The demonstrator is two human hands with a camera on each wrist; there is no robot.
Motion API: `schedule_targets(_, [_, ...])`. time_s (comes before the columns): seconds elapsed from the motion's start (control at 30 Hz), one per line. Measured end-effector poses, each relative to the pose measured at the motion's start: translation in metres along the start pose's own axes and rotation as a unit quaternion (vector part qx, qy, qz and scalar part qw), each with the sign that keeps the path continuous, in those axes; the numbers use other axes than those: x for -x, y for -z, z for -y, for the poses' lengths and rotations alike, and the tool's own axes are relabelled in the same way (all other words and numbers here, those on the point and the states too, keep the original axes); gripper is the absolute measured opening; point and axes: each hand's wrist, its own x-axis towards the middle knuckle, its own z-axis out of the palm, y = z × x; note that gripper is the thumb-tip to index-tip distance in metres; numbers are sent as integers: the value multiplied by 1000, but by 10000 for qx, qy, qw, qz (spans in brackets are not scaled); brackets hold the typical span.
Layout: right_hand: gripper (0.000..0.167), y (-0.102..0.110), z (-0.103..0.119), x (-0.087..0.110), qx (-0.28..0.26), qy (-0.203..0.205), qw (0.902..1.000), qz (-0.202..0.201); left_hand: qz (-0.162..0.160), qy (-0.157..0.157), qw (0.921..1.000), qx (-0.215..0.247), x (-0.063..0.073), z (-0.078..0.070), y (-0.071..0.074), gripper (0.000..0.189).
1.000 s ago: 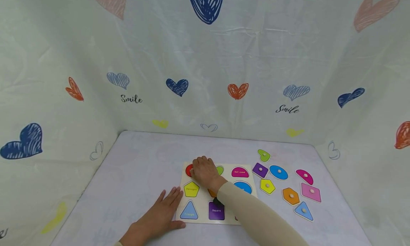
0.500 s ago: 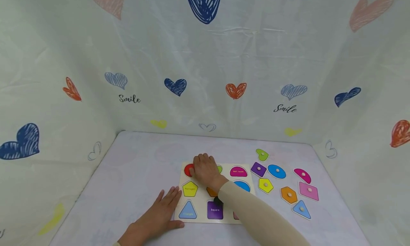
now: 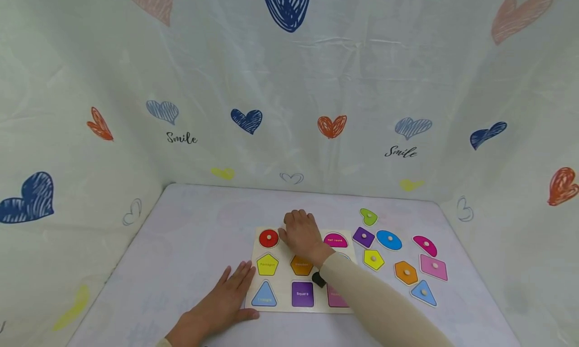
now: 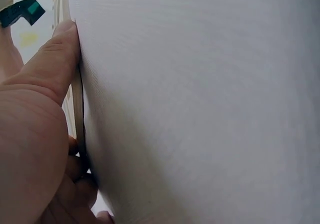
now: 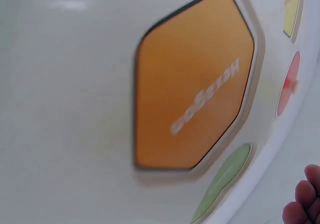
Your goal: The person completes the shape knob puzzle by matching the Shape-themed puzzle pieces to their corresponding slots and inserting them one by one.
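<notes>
A cream shape puzzle board (image 3: 282,286) lies on the table, with coloured recesses such as the yellow pentagon recess (image 3: 267,264) and the hexagon recess (image 5: 195,84). In its far left corner sits a red circle piece (image 3: 269,238), its knob showing. My right hand (image 3: 304,236) hovers over the board's far middle, just right of that circle. Its fingers are loosely bent and nothing shows in them; it hides the green heart recess (image 5: 222,179) from the head view. Flat at the board's left edge rests my left hand (image 3: 223,304), thumb touching the near edge.
Right of the board lie loose knobbed pieces: green heart (image 3: 369,216), purple square (image 3: 364,237), blue oval (image 3: 389,240), yellow pentagon (image 3: 373,259), magenta half round (image 3: 425,245), pink rectangle (image 3: 433,267), orange hexagon (image 3: 406,272) and blue triangle (image 3: 423,292). A heart-printed curtain (image 3: 289,76) surrounds the table.
My right hand has let go of the red circle and shifted right and slightly away, uncovering the circle in its recess. The left hand stays at the board's edge.
</notes>
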Motion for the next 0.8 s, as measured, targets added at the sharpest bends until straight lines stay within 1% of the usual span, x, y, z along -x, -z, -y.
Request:
schedule_targets(0.2, [35,0,-23,8,-42,-85,9993,-364,-47,-35,10000,-25,1,-2,1,109])
schedule_targets(0.3, [34,1,-36,14,-52,-153,9988,-454,-42,-24,10000,4,1,-2,1,110])
schedule_targets(0.57, [29,14,-75,29,-170,-304,9959,-838,-1,39,10000,35,1,-5,0,109])
schedule_targets(0.7, [31,21,-96,36,-72,-471,9947,-909,-13,78,9999,67,1,-6,2,109])
schedule_targets(0.8, [33,26,-113,40,100,-610,9935,-956,-34,65,10000,61,2,-7,3,108])
